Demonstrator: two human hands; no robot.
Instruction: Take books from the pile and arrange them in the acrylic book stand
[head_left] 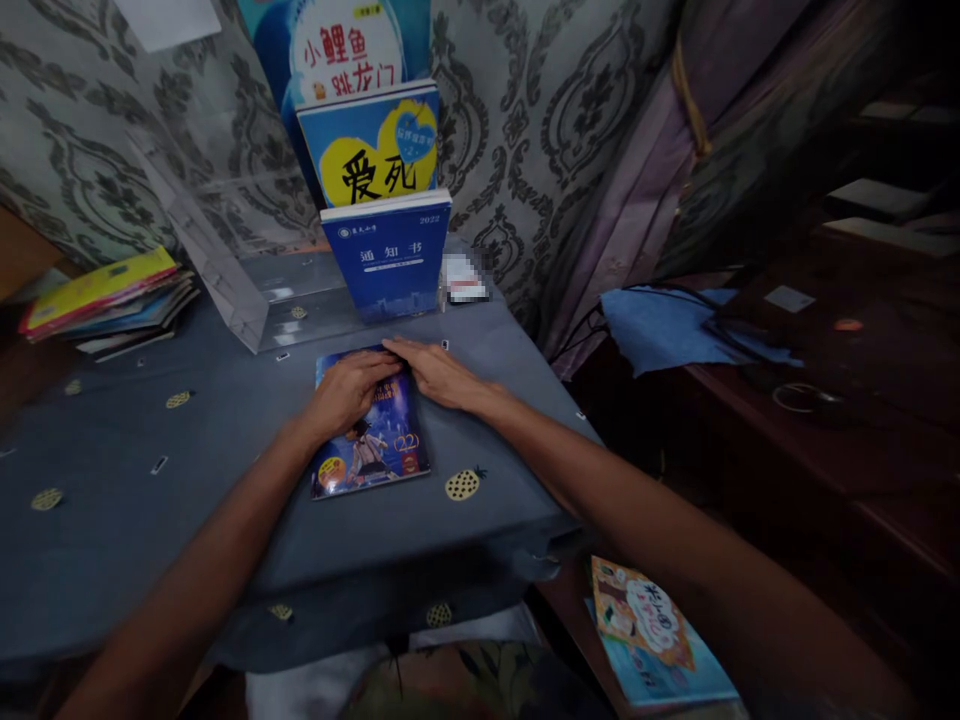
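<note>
Resting flat with fingers spread, left hand point(346, 390) and right hand point(442, 375) press 1 storybook point(371, 440) marked "22". Far behind stand 3 books point(388, 255); 1 reads "2022".

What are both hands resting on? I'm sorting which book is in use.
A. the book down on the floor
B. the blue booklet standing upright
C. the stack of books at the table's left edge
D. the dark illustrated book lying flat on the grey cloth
D: the left hand and right hand lie flat on the dark illustrated book on the grey cloth.

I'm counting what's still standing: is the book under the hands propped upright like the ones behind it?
No, the book lies flat on the tablecloth with the left hand and right hand resting on it.
</note>
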